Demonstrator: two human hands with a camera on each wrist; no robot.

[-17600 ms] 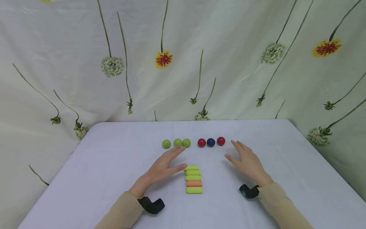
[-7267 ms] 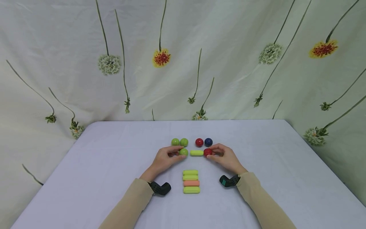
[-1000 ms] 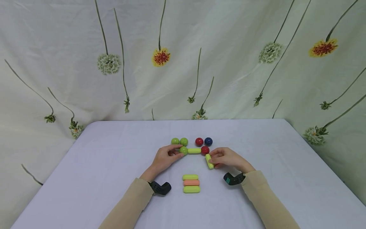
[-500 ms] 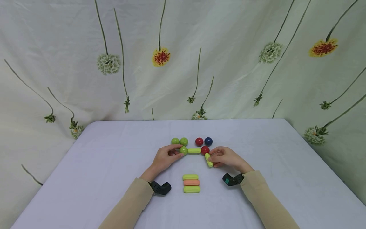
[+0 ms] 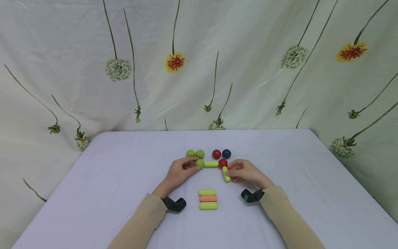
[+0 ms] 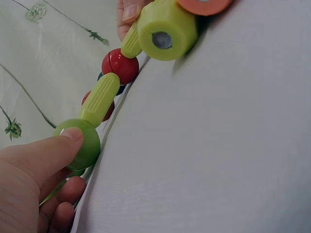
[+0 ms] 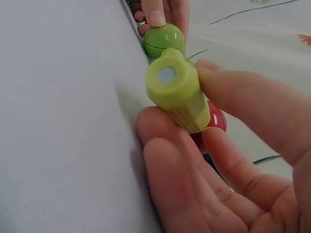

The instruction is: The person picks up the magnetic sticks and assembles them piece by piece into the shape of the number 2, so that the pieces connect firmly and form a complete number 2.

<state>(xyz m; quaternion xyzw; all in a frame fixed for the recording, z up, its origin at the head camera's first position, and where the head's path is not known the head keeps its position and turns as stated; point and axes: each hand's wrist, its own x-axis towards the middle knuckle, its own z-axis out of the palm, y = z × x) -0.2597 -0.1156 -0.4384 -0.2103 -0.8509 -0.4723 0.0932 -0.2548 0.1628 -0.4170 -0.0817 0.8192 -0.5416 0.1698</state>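
My left hand (image 5: 178, 172) pinches a green ball (image 5: 200, 164) between thumb and fingers, as the left wrist view also shows. A yellow-green magnetic rod (image 5: 211, 164) runs from that ball to a red ball (image 5: 223, 163), forming a row. My right hand (image 5: 247, 172) pinches a second yellow-green magnetic rod (image 7: 175, 90), its far end right at the red ball and its near end angled toward me. A grey metal disc shows in this rod's near end in the right wrist view. The red ball is partly hidden there behind the rod and fingers.
Behind the row lie two green balls (image 5: 195, 153), a red ball (image 5: 216, 154) and a blue ball (image 5: 226, 154). Nearer me, two yellow-green rods (image 5: 208, 206) and an orange rod (image 5: 208, 199) lie stacked side by side on the white table (image 5: 124, 193). A flowered cloth hangs behind.
Since the oldest frame, a green ball, rod and red ball have been joined into a row. The right hand then took another rod from the stack; lately it shifted slightly left, up to the red ball.
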